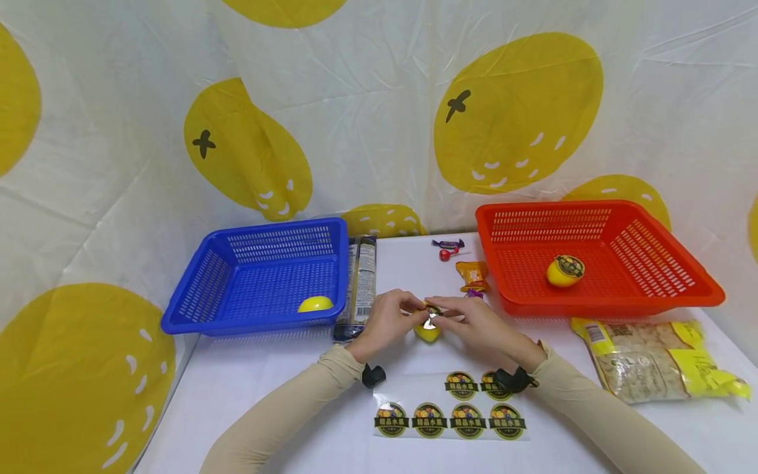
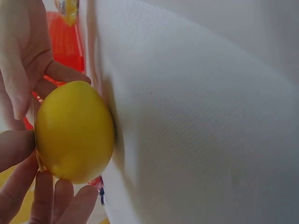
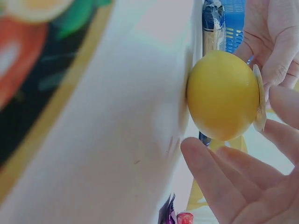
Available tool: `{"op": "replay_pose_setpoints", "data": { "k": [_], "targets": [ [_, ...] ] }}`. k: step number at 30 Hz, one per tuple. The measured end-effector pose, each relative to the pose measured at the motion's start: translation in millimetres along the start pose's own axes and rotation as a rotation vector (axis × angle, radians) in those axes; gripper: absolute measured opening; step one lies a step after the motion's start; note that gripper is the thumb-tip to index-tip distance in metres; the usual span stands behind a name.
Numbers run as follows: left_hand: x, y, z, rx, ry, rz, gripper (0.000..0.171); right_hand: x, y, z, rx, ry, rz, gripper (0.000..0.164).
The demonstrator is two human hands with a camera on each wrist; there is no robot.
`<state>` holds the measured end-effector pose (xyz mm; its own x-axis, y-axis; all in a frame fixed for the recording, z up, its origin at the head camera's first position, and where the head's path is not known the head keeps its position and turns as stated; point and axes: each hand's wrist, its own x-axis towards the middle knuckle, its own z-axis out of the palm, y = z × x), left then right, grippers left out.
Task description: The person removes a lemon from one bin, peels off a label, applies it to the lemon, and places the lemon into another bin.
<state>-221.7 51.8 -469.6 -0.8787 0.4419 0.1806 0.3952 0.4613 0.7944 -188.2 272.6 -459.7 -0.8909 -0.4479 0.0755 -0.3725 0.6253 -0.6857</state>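
– Sleeves (image 1: 272, 415) nearest, eight and four o'clock. Hands?
– Remotely, I see left hand (image 1: 387, 320) and right hand (image 1: 482, 324) both pinching the sticker (image 3: 259, 100) against the lemon (image 3: 223, 95), dial center. I'd center it, smooth outward.
– Counts?
– Second lemon (image 1: 316, 303), blue basket (image 1: 254, 289), ten o'clock; third lemon (image 1: 558, 275), red basket (image 1: 628, 276), two o'clock; six spare stickers (image 1: 429, 419).

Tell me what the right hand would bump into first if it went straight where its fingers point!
Probably the round sticker against the yellow fruit, because the right hand is right at its edge. The left hand looks next, but depth is hard to judge.
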Motion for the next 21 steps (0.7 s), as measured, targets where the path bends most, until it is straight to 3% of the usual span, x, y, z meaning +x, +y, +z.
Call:
{"op": "replay_pose_setpoints", "data": {
  "k": [12, 21],
  "targets": [
    [-3.3, -3.9, -2.9, -0.040, 0.002, 0.012, 0.009, 1.8, -1.7, 6.3, -0.066, 0.060, -0.016, 0.045],
    [-4.4, -11.4, -4.2, 0.010, -0.011, 0.048, 0.018, 2.6, -1.9, 10.6, -0.159, 0.019, -0.030, 0.049]
  ]
}}
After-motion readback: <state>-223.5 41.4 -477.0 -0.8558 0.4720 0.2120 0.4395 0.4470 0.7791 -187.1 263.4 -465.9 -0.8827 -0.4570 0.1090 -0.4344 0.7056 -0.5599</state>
